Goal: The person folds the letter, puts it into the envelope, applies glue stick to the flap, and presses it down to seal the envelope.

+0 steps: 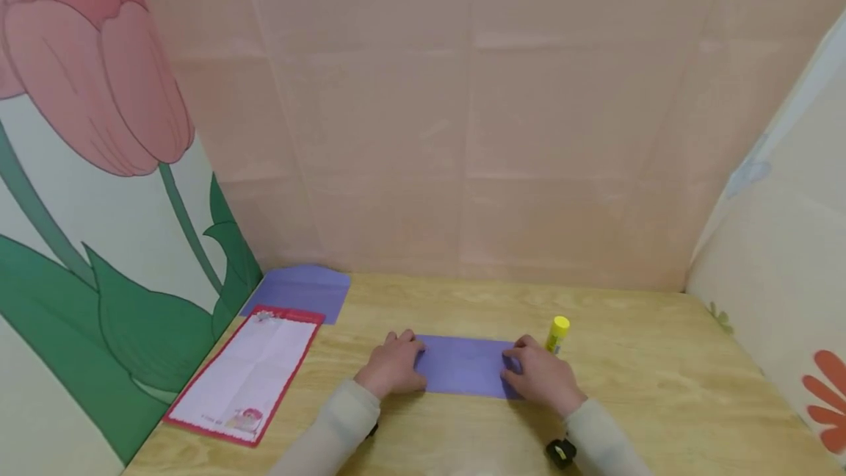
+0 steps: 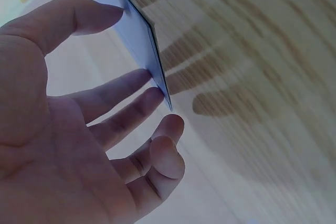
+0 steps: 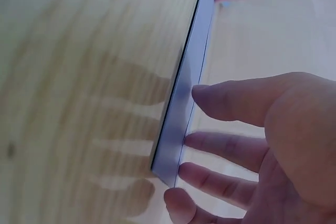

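A purple envelope (image 1: 465,366) lies flat on the wooden table, its long sides running left to right. My left hand (image 1: 394,366) is at its left end; in the left wrist view the thumb (image 2: 102,18) and two fingertips touch the same face of the envelope, and the other fingers bend beside its corner. At the right end is my right hand (image 1: 543,374). Its thumb (image 3: 220,98) and fingertips rest on the envelope near the short edge in the right wrist view, spread apart from one another. Just beyond the right hand stands a yellow glue stick (image 1: 558,329), its lower part hidden.
To the left lies a white letter sheet (image 1: 254,369) with a red border and a small cartoon figure. It overlaps another purple envelope (image 1: 300,292) with its flap raised, by the back wall. Covered walls (image 1: 463,131) close off the table (image 1: 667,380) behind and at both sides.
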`<move>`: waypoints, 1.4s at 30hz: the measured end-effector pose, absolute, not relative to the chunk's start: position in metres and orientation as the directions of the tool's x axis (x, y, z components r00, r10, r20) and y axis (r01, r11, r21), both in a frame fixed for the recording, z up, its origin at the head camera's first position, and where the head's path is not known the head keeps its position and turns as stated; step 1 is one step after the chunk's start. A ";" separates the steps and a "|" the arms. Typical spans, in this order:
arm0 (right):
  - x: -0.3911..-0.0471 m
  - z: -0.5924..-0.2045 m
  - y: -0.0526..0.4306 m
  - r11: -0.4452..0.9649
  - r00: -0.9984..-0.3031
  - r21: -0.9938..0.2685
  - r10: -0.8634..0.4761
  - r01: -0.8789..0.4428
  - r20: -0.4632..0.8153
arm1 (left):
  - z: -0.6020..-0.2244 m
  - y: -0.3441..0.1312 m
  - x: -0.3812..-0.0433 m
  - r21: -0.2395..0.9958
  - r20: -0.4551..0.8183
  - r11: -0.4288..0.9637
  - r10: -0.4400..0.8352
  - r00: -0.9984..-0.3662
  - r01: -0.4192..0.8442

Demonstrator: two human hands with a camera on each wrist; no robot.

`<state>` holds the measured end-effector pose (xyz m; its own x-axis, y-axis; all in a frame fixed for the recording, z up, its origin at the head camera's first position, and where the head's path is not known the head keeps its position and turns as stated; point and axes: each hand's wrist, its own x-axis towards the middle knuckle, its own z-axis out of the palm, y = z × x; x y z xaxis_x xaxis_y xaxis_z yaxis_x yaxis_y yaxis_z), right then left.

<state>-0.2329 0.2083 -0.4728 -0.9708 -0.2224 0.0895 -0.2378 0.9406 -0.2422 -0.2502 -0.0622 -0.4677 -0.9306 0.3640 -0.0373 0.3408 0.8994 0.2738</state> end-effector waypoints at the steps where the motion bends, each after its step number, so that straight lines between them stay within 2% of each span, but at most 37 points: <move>1: -0.232 -0.474 0.209 0.943 -0.972 -0.235 -0.220 -0.234 0.087 | -0.468 -0.062 -0.250 0.273 -0.040 0.900 0.363 -0.931 0.339; 7: -0.228 -0.477 0.205 0.966 -0.976 -0.155 -0.197 -0.209 0.089 | -0.470 -0.061 -0.246 0.262 -0.043 0.903 0.364 -0.930 0.341; 15: -0.224 -0.481 0.190 0.954 -0.942 -0.094 -0.261 -0.285 0.212 | -0.470 -0.058 -0.245 0.297 -0.038 0.877 0.406 -0.913 0.377; 21: -0.227 -0.479 0.174 0.949 -0.946 -0.097 -0.282 -0.299 0.158 | -0.469 -0.043 -0.242 0.249 -0.044 0.873 0.442 -0.896 0.419; 29: -0.226 -0.474 0.160 0.935 -0.930 -0.086 -0.328 -0.345 0.169 | -0.469 -0.033 -0.241 0.182 -0.056 0.885 0.445 -0.894 0.429; 42: -0.224 -0.468 0.173 0.949 -0.958 -0.145 -0.263 -0.278 0.114 | -0.466 -0.054 -0.246 0.227 -0.034 0.905 0.376 -0.926 0.359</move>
